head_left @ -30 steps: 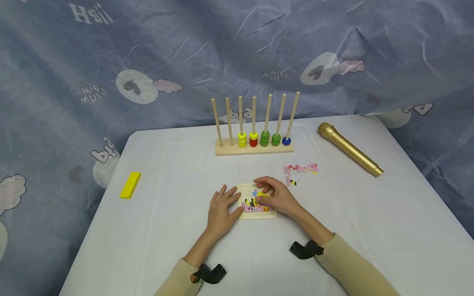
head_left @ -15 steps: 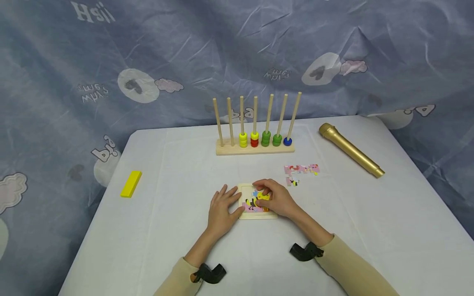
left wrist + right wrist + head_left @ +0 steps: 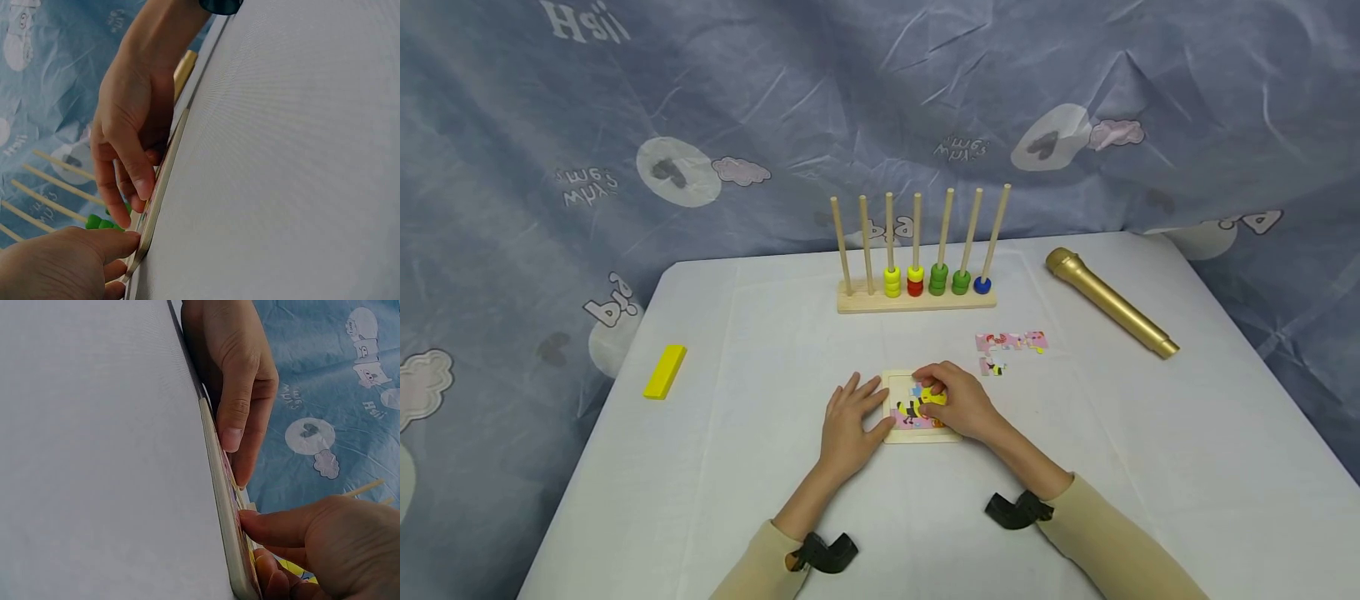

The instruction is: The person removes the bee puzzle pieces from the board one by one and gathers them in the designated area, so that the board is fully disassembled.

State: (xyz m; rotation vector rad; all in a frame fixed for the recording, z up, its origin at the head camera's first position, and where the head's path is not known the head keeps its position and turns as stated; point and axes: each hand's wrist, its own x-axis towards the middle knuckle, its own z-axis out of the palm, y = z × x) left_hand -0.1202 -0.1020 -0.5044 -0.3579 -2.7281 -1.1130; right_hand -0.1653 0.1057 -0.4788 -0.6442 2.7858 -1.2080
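Observation:
A wooden-framed jigsaw puzzle [image 3: 917, 417] with a bee picture lies flat on the table. My left hand [image 3: 847, 429] rests at its left side, fingers spread and fairly straight, thumb and fingertips at the frame edge. Over the puzzle's right part, my right hand [image 3: 961, 402] has bent fingers and its thumb tip on the picture, seen also in the right wrist view. It hides the right edge of the frame, and I cannot tell whether it pinches a piece. Bare pale backing shows at the upper left of the puzzle. Several loose jigsaw pieces [image 3: 1011, 342] lie beyond the right hand.
Behind the puzzle stands a wooden peg rack [image 3: 916, 305] with coloured beads on several of its rods. A gold toy microphone [image 3: 1111, 304] lies at the right, and a yellow block [image 3: 665, 372] at the left. A printed blue cloth [image 3: 775, 125] hangs behind the white table [image 3: 760, 350].
My right hand has shifted slightly over the puzzle, covering more of its lower right corner. The left hand stays in place, and the loose pieces lie as before.

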